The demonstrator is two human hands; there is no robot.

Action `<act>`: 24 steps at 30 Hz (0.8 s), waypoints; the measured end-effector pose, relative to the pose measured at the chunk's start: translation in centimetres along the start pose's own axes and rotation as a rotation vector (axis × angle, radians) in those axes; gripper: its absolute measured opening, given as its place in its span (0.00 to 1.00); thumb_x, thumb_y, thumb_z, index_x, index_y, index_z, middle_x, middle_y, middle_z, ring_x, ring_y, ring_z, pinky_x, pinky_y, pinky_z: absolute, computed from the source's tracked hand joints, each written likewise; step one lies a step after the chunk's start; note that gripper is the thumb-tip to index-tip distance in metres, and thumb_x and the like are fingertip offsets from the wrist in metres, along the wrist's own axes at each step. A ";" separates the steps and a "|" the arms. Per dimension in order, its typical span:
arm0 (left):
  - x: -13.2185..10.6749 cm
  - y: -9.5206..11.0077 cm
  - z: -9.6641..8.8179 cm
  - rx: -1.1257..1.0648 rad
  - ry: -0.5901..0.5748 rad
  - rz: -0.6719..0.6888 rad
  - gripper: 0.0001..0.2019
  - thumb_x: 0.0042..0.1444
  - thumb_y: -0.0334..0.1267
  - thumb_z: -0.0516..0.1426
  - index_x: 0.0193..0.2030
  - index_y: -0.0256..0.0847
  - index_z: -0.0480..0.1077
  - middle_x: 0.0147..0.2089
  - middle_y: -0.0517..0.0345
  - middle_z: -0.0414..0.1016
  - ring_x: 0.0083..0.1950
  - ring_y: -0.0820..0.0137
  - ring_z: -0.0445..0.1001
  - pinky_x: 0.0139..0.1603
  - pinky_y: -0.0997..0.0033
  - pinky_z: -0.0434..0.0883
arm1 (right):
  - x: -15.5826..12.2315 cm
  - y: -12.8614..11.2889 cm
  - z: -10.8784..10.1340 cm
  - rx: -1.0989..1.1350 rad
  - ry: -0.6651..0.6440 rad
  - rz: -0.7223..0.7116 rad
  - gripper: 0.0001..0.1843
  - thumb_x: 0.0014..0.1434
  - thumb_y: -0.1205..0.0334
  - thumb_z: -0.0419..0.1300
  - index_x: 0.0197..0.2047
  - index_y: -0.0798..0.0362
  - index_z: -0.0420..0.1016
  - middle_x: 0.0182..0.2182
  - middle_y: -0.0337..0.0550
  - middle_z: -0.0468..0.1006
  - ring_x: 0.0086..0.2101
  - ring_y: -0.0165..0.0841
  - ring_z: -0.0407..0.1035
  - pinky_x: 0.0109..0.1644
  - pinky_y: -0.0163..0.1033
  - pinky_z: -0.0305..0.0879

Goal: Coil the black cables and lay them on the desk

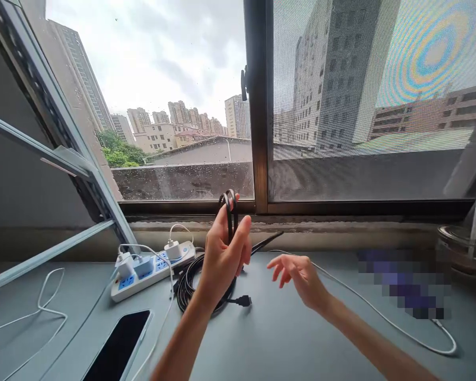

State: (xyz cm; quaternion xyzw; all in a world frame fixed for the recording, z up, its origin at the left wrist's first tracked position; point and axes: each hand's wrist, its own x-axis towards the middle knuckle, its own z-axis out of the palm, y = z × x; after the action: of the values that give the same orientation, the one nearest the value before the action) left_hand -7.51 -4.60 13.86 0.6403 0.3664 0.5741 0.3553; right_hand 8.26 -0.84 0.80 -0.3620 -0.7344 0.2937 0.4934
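Observation:
Loops of a black cable (233, 211) stand up from my left hand (225, 246), which is raised above the desk with its fingers and thumb closed round them. Behind that wrist lies a coil of black cable (187, 288) on the desk. A black plug (243, 301) sticks out from the coil to the right; it looks like an HDMI plug. Another black strand (267, 242) reaches out to the right behind my left hand. My right hand (299, 275) hovers over the desk to the right, fingers loosely bent and apart, touching nothing.
A white power strip (154, 271) with chargers plugged in stands at the left. A phone (118, 346) lies in front of it. White cables (380, 312) cross the grey desk. A cup with a straw (462, 251) and a blurred purple item (404, 283) sit at right, below the window.

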 end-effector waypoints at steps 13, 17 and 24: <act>-1.2 0.7 0.0 0.059 0.532 0.333 0.21 0.66 0.43 0.45 0.64 0.46 0.55 0.14 0.70 0.56 0.13 0.78 0.51 0.14 0.77 0.52 | 2.3 -13.7 -1.3 1.019 0.038 -0.124 0.08 0.54 0.64 0.47 0.26 0.51 0.63 0.29 0.40 0.72 0.40 0.33 0.71 0.49 0.39 0.67; -0.7 1.0 -1.0 0.041 0.605 0.374 0.24 0.65 0.41 0.46 0.67 0.45 0.51 0.14 0.70 0.59 0.14 0.76 0.55 0.17 0.75 0.55 | 2.1 -14.4 -3.9 0.995 0.295 -0.148 0.14 0.58 0.59 0.43 0.22 0.51 0.52 0.18 0.37 0.53 0.24 0.31 0.66 0.33 0.38 0.68; -0.1 1.6 -2.7 0.026 0.678 0.449 0.21 0.64 0.44 0.47 0.62 0.43 0.60 0.13 0.70 0.57 0.12 0.75 0.56 0.15 0.74 0.55 | 1.8 -12.8 -9.1 0.873 0.344 -0.029 0.19 0.56 0.62 0.47 0.20 0.53 0.39 0.11 0.30 0.34 0.08 0.22 0.35 0.13 0.31 0.44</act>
State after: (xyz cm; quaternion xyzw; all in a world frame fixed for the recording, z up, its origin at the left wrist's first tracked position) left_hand -10.11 -5.35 15.40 0.4835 0.3211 0.8111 0.0719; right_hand 13.25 -5.89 14.93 -0.1536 -0.4546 0.5040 0.7181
